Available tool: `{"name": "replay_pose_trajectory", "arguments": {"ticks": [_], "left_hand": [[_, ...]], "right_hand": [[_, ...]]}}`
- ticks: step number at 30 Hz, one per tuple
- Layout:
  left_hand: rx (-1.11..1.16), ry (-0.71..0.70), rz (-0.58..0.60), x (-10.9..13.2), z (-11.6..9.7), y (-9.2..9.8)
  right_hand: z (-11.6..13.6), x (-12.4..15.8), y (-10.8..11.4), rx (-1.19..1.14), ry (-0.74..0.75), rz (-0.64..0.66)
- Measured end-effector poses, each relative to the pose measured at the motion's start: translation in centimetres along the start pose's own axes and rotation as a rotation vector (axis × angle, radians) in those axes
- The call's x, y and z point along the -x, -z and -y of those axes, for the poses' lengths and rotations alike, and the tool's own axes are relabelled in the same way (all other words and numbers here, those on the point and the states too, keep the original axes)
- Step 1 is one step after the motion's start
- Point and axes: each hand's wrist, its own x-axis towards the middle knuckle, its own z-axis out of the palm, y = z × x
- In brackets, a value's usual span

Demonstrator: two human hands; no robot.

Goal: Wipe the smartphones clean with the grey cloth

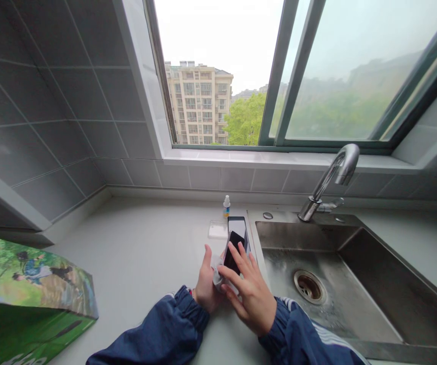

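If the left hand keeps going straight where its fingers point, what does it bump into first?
Probably the flat clear plastic square on the counter, just ahead of the left hand. Depth is hard to judge here, though.

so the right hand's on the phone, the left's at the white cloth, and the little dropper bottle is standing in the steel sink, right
No: the head view shows the bottle standing on the counter, left of the steel sink, beyond the phone. The right hand on the phone and the left hand at the white cloth stand as you said.
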Motion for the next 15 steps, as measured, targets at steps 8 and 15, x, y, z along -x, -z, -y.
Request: {"name": "replay_pose_trajectory", "arguments": {"ticks": [8,15], "left_hand": [[0.016,0.045,-0.089,0.5,0.0,-1.3],[-0.045,0.019,-0.161,0.8,-0.6,-1.4]], "right_hand": [[-0.1,-0.2,0.1,-0.085,0.08,-0.003],[0.2,-0.2,0.1,-0.139,0.143,0.033]]}}
